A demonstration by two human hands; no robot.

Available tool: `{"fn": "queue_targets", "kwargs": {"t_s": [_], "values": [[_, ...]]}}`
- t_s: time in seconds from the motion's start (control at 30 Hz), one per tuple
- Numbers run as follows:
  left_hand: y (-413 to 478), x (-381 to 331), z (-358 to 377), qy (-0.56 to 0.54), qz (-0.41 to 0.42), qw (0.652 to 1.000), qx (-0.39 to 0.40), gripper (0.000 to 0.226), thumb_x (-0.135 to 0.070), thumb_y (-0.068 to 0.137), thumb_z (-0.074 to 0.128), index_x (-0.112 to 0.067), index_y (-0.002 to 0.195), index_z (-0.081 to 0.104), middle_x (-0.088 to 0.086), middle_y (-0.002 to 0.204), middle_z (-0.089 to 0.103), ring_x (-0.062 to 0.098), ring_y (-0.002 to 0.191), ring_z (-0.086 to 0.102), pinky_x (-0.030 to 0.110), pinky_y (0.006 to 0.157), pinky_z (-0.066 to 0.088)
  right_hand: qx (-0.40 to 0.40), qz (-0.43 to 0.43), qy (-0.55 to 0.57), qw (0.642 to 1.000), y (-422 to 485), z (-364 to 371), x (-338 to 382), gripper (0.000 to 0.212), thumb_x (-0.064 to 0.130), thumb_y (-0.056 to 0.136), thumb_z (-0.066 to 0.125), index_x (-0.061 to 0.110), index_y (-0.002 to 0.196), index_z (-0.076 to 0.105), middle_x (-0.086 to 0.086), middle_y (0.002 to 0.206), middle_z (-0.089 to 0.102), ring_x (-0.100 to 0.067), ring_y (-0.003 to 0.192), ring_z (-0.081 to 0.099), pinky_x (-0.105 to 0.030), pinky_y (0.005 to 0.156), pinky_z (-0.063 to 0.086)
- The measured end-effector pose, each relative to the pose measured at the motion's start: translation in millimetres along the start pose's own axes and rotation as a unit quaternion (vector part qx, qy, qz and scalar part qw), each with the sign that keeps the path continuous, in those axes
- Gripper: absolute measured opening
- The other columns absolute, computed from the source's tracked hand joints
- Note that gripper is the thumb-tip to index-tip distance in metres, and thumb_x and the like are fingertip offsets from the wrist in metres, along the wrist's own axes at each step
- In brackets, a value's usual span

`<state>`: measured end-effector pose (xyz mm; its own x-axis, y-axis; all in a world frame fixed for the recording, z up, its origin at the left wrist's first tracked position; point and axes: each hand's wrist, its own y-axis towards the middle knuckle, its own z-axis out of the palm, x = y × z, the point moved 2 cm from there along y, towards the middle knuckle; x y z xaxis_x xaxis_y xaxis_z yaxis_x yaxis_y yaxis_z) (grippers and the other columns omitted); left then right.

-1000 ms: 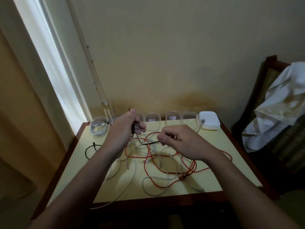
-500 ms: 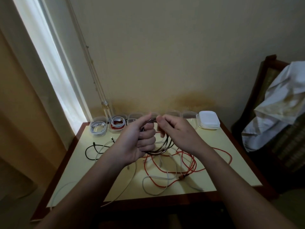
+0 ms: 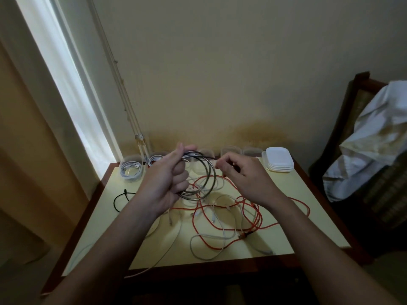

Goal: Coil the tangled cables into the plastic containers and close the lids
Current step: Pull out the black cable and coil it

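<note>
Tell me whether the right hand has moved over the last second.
Yes. The right hand moved farther back over the table, closer to the row of containers.

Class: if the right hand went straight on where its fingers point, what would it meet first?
The right hand would probably meet the black cable coil in the left hand.

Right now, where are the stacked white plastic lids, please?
Head view: the white lid stack sits at the yellow table's far-right corner, beside a clear container.

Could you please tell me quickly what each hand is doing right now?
Left hand: grips the dark cable coil.
Right hand: pinches that cable's free end.
</note>
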<state>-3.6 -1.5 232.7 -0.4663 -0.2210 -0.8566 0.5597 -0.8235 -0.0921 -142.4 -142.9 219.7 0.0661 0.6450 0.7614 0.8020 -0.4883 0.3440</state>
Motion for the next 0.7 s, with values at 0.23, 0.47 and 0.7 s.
{"fn": "queue_targets", "kwargs": {"t_s": [0.23,0.47,0.7], "values": [[0,-14,-12,-0.044,-0.017,0.998,-0.039,0.027,-0.037,0.099,0.052,-0.015,0.108,0.067,-0.01,0.045,0.017,0.001,0.032,0.016,0.016,0.03,0.01,0.02,0.053,-0.036,0.998,-8,-2,-33,0.016,0.02,0.102,0.061,0.025,0.11,0.073,0.012,0.084,0.071,-0.005,0.079,0.066,-0.026,0.071,0.055],[0,13,1,-0.093,-0.092,0.991,-0.005,0.025,-0.036,0.089,0.059,-0.016,0.102,0.068,-0.01,0.043,0.02,0.001,0.03,0.019,0.016,0.028,0.012,-0.158,0.182,0.275,0.931,-3,11,-27,0.013,0.004,0.101,0.057,0.008,0.105,0.069,-0.012,0.095,0.076,-0.019,0.086,0.077,-0.033,0.078,0.063],[-3,30,12,-0.095,-0.124,0.988,-0.015,0.026,-0.034,0.092,0.057,-0.014,0.103,0.069,-0.008,0.048,0.017,0.002,0.032,0.017,0.016,0.028,0.012,-0.129,0.293,0.543,0.776,-5,28,-17,0.016,-0.004,0.1,0.053,-0.003,0.111,0.065,-0.021,0.098,0.074,-0.026,0.087,0.077,-0.032,0.075,0.064]]}}
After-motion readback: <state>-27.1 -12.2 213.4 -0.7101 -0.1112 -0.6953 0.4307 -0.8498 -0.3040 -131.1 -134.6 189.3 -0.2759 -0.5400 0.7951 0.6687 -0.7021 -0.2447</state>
